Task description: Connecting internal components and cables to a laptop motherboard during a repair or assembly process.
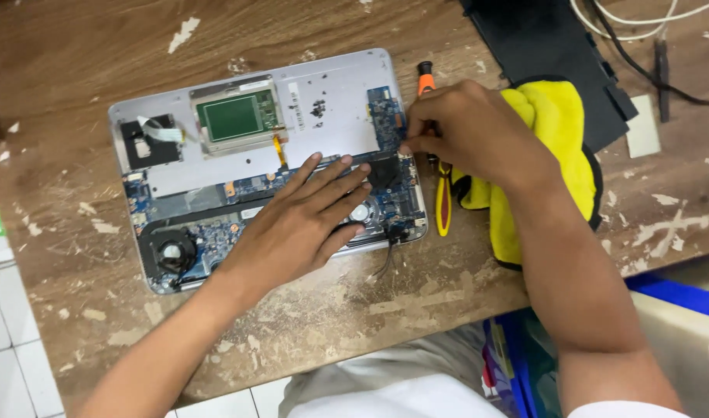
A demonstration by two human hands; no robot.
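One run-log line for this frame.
left hand: flat on opened laptop | right hand: fingertips pinched at laptop's right edge | screwdriver, yellow cloth beside

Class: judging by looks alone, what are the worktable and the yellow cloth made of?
Worn brown worktable: seemingly wood, its grain showing, pale paint or filler flaking in patches. Bright yellow cloth: soft, fuzzy pile, probably microfibre, with dark edging.

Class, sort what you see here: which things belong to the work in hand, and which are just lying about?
In the work: opened laptop, left hand flat on its circuit board, right hand pinching at its edge.

Lying about: yellow cloth, orange-handled screwdriver, yellow-handled tool, black panel, white cables.
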